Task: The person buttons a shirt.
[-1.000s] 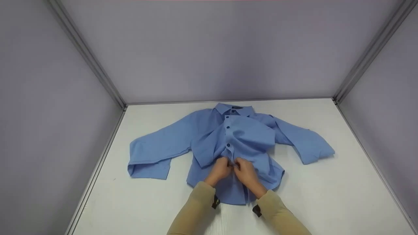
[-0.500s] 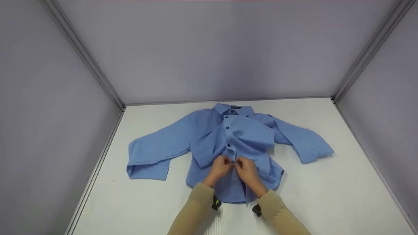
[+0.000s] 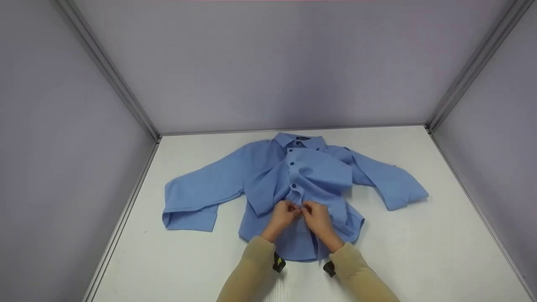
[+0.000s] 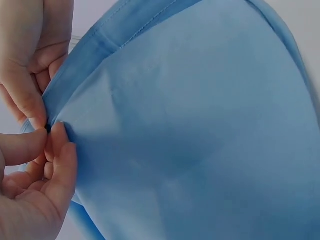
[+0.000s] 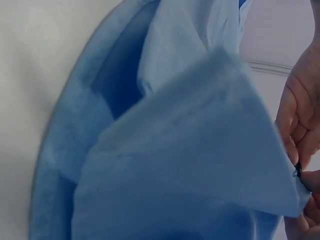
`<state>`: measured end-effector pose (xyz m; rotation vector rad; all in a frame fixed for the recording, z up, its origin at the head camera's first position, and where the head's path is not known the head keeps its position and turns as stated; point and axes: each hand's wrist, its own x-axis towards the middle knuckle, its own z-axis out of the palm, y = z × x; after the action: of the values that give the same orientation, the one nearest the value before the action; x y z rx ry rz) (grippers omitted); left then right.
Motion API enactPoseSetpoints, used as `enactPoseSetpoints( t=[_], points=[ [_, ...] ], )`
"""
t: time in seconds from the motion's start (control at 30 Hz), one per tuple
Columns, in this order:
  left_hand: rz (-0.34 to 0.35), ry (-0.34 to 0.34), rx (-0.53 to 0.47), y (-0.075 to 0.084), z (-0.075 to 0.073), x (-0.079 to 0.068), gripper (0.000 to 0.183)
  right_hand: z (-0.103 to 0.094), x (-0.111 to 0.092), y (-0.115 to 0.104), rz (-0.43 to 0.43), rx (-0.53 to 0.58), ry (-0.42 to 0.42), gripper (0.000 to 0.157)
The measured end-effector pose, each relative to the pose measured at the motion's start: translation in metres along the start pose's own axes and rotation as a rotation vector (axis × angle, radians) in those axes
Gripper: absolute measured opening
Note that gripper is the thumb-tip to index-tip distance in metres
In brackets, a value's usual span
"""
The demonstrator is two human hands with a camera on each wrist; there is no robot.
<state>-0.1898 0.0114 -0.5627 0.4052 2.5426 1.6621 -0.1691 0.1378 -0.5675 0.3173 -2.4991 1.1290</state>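
A blue long-sleeved button shirt point(image 3: 321, 167) lies front up, its collar at the far side and sleeves spread to both sides. My left hand point(image 3: 283, 217) and right hand point(image 3: 318, 218) meet at the lower front placket. Each pinches the fabric with thumb and fingers, fingertips almost touching. Between them sits a small dark button point(image 4: 48, 128), mostly covered by the fingertips in the left wrist view. The right wrist view also shows this dark button point(image 5: 299, 169) at the lifted cloth edge. Whether it is through its hole I cannot tell.
The shirt lies on a white table point(image 3: 423, 256) enclosed by pale grey panels point(image 3: 268, 63) at back and sides. The left sleeve's cuff point(image 3: 191, 220) is folded over near the table's left side. Several buttons run up the placket above my hands.
Both hands stay at the same spot on the placket. The fingers shift slightly and the fingertips draw closer together. The rest of the shirt is practically unchanged.
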Motion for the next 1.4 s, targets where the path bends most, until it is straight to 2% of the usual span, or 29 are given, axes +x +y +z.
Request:
enactPoseSetpoints(
  t=[0.17,0.33,0.4,0.53,0.7,0.9,1.03,1.17,1.3,1.4],
  points=[
    [0.005,0.045,-0.003,0.001,0.003,-0.001,0.006,0.000,0.000,-0.002,-0.003,0.007,0.006,0.008],
    [-0.002,0.122,0.026,0.000,0.005,-0.001,0.005,0.000,-0.001,-0.004,-0.017,0.029,0.022,0.013],
    [-0.011,0.129,-0.001,0.000,0.005,0.000,0.005,0.001,-0.001,-0.004,-0.013,0.045,0.036,0.014],
    [-0.012,0.093,-0.100,0.000,0.003,0.001,0.005,0.000,-0.001,-0.001,0.041,0.120,0.045,0.010],
    [-0.021,0.025,-0.240,-0.002,0.000,0.000,0.004,-0.002,-0.001,0.003,0.112,0.237,0.009,0.005],
    [-0.044,-0.008,-0.360,0.018,-0.009,-0.008,0.008,-0.003,0.002,0.005,0.152,0.283,-0.020,0.004],
    [-0.102,-0.006,-0.350,0.027,-0.012,-0.011,0.011,-0.002,0.003,0.007,0.161,0.270,-0.028,0.004],
    [-0.116,0.013,-0.343,0.019,-0.007,-0.008,0.012,0.001,0.001,0.009,0.142,0.202,0.000,0.004],
    [-0.034,0.036,-0.219,0.005,0.001,0.000,0.022,0.005,-0.002,0.005,0.121,0.149,-0.004,0.004],
    [0.044,0.053,-0.116,0.002,0.004,0.003,0.031,0.007,-0.004,0.001,0.145,0.164,0.001,0.009]
  ],
)
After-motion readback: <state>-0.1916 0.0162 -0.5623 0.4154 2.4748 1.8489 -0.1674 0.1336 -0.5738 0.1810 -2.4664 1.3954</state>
